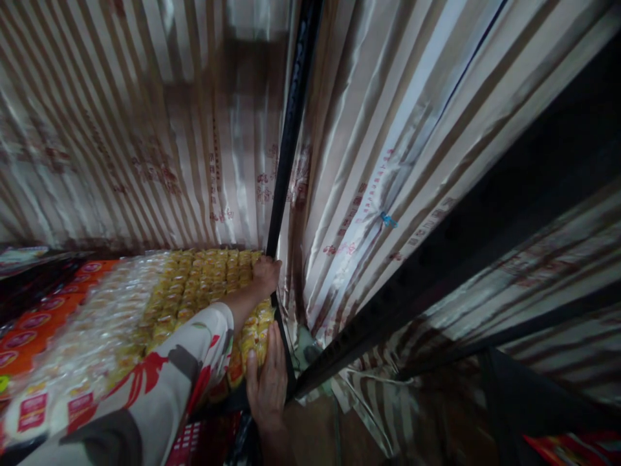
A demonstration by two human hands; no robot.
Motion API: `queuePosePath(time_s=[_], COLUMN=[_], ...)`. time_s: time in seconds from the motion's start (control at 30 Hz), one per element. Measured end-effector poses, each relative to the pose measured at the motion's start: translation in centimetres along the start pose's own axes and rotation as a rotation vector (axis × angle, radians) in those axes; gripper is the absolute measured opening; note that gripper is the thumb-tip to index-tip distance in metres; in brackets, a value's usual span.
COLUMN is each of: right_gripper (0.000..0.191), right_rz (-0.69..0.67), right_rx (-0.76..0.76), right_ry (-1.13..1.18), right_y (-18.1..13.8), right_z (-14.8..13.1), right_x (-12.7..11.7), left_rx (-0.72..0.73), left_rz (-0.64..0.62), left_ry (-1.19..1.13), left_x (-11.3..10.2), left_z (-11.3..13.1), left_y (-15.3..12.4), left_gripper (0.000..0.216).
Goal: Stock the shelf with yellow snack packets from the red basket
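Note:
Rows of small yellow packets (194, 278) lie packed on the shelf to the left of a black upright post (286, 149). My left hand (266, 275), reaching across in a patterned sleeve, is closed at the far end of the rightmost row, close against the post. What its fingers hold is hidden. Nearer to me, my right hand (269, 382) has its thumb and straight fingers on either side of the row's near-end yellow packets (257, 330), gripping them at the shelf's corner.
White clear-wrapped packets (111, 317) and orange packs (43, 323) fill the shelf leftward. Pleated printed sheeting (145, 129) hangs behind. A thick dark beam (436, 259) slants across the right. Below the shelf is a red basket (187, 443).

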State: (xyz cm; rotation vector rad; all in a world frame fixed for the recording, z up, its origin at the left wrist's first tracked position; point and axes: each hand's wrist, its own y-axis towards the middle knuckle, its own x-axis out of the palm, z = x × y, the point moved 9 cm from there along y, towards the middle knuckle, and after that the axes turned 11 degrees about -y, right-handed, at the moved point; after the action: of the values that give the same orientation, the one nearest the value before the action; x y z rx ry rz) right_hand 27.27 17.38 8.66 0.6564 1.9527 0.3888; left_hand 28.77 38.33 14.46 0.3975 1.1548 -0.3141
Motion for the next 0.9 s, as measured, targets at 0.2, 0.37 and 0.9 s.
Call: queuePosePath(time_s=[0.2,0.37,0.9], right_gripper=[0.055,0.055,0.053], right_rz=[-0.010,-0.010,0.039], right_rx=[0.006,0.015,0.023], right_ry=[0.028,0.053,0.206], right_y=[0.1,0.1,-0.2], right_z=[-0.1,-0.1,0.7], right_x=[0.0,-0.2,-0.9], left_rx=[-0.032,-0.067,0.128], left_rz=[0.005,-0.025,-0.133], left_ry=[0.011,0.023,-0.010], left_x=[-0.1,0.2,-4.1], left_z=[-0.2,-0.6,3.0], left_y=[0.0,0.4,-4.9], left_gripper=[0.031,0.029,0.026])
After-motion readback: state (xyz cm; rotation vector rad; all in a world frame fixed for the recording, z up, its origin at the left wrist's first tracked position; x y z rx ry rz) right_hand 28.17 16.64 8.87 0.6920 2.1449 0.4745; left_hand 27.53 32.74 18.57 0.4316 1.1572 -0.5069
